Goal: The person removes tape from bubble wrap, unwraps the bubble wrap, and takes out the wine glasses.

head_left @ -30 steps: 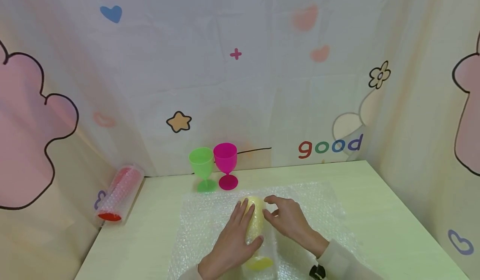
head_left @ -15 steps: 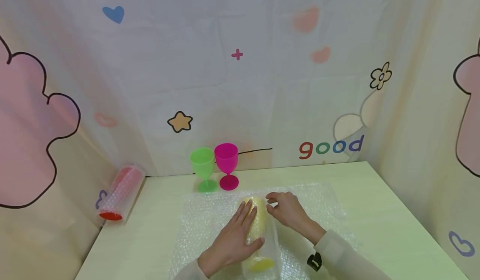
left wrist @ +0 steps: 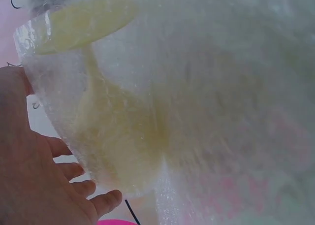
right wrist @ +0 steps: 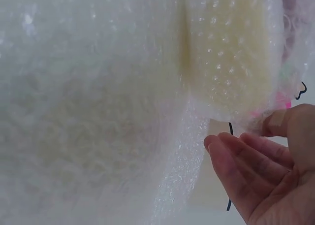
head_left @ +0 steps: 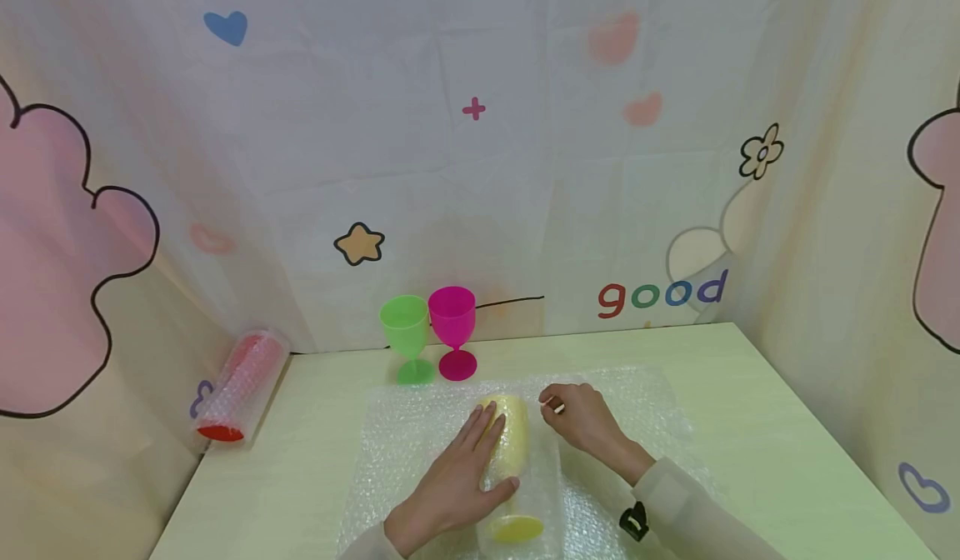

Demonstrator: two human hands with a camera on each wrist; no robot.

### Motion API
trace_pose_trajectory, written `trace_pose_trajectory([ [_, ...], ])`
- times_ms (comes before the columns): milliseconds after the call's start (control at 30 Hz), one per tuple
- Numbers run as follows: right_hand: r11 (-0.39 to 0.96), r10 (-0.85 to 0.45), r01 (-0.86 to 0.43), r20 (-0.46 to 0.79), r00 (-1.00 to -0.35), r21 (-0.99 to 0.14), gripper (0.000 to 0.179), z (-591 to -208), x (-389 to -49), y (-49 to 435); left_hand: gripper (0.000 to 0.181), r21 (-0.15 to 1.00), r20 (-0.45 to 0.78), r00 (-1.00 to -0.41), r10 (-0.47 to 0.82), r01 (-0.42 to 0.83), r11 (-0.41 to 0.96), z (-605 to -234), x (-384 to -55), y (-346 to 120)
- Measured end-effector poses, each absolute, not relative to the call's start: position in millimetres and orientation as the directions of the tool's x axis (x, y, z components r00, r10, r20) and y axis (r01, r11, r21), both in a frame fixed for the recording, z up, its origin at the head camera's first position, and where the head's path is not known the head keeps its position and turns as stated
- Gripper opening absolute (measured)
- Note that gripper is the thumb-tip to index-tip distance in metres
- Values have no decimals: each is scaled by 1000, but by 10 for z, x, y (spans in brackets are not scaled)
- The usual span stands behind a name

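A yellow goblet (head_left: pixel 517 528) lies on its side under bubble wrap (head_left: pixel 637 410), its foot toward me and its bowl pointing away. My left hand (head_left: pixel 450 489) rests on the wrapped bowl with fairly straight fingers and the thumb spread across the stem. Beside the bowl's right side, my right hand (head_left: pixel 585 418) has bent fingers and pinches the wrap near its edge. In the right wrist view, the thumb tip of the right hand (right wrist: pixel 268 171) meets the wrap. Cloudy layers of plastic blur the goblet (left wrist: pixel 123 121) in the left wrist view.
A green goblet (head_left: pixel 405 318) and a pink goblet (head_left: pixel 453 318) stand upright at the table's back edge. To the left lies a red goblet (head_left: pixel 221 433) rolled in bubble wrap. A printed curtain (head_left: pixel 487 177) hangs behind the pale table (head_left: pixel 780 443).
My right hand has shifted slightly right, away from the bowl, with the wrap's edge. The left hand has slid a little left and toward me, still on the goblet.
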State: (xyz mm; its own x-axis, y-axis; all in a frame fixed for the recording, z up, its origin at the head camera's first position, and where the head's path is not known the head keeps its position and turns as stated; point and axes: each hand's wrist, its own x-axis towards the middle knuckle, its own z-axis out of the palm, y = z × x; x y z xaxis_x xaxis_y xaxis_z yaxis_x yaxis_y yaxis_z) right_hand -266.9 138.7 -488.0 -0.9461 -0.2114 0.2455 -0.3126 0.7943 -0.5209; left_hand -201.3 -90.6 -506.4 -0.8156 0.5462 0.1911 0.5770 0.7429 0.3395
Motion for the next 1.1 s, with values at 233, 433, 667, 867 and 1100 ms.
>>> trace_pose_trajectory([
  [233,764,-257,-345,233,-938,-545,9,-4903,-2734,1324,79,436,204,-827,524,555,708,-5064,-2027,-848],
  [433,754,-261,-362,256,-931,-548,5,-4879,-2729,1296,79,500,197,-833,517,538,678,-5095,-2010,-795],
  [667,769,-233,-338,254,-939,-542,7,-4735,-2656,1292,79,445,205,-848,489,526,725,-5016,-1957,-753],
  [867,818,-245,-336,246,-938,-467,7,-4731,-2664,1269,75,249,255,-792,554,608,754,-4975,-2015,-650],
  [1100,837,-274,-366,265,-924,-408,7,-4757,-2699,1264,75,167,217,-783,584,619,768,-5019,-2033,-645],
])
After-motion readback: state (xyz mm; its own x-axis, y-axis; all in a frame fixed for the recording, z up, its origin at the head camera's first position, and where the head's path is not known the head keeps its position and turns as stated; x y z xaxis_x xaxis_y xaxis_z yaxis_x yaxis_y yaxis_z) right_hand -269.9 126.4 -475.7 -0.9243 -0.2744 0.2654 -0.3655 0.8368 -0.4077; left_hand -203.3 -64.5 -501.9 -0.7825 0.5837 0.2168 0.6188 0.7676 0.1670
